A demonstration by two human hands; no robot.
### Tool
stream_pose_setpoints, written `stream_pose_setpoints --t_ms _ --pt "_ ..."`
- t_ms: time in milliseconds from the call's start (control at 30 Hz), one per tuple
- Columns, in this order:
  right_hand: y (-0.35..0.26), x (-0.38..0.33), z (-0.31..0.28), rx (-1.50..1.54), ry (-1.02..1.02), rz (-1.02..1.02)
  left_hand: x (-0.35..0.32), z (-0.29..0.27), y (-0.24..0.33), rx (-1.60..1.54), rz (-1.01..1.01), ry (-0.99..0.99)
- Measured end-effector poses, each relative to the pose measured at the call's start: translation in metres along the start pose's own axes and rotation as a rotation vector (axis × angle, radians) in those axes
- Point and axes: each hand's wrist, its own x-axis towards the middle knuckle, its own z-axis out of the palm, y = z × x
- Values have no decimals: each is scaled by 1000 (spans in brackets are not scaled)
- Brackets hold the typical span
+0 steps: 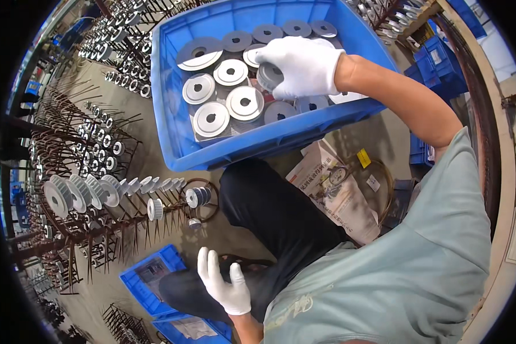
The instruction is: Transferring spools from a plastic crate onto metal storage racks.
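My right hand (305,66), in a white glove, reaches into a large blue crate (169,129). Its fingers and thumb close round the rim of a grey metal pulley (268,76), part of which the hand hides. Around it in the crate lie several silver pulleys (245,102) with keyed centre holes, and a wider flanged pulley (199,53) sits toward the far left. My left hand (226,284), also white-gloved, is held over my bent leg with fingers apart and nothing in it.
On the left a rusty metal rack (97,232) with upright rods carries toothed pulleys (89,192). Blue bins (140,284) stand on the floor by my leg. A printed paper sack (341,195) and a yellow tag (363,158) are below the crate. More blue crates (440,63) stand at right.
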Motion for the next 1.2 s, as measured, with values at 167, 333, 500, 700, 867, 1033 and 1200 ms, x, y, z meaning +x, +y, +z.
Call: stream_pose_setpoints --t_ms 167,333,500,700,867,1033,1200 --pt "17 -1 21 -71 12 -52 0 -4 -15 37 -38 -27" --pt "10 -6 8 -88 -100 -28 2 -3 -21 17 -76 -50" --pt "4 0 7 -132 -194 49 2 -5 -22 -8 -91 -53" --pt "10 27 2 -17 -23 -18 1 -9 -21 6 -85 -51" --pt "3 65 8 11 -155 70 2 -8 -22 -16 -112 -48" --pt "-3 73 19 3 -117 25 -3 -16 -26 -1 -119 -30" --pt "12 75 11 197 -222 13 -4 -17 -30 33 -97 -31"
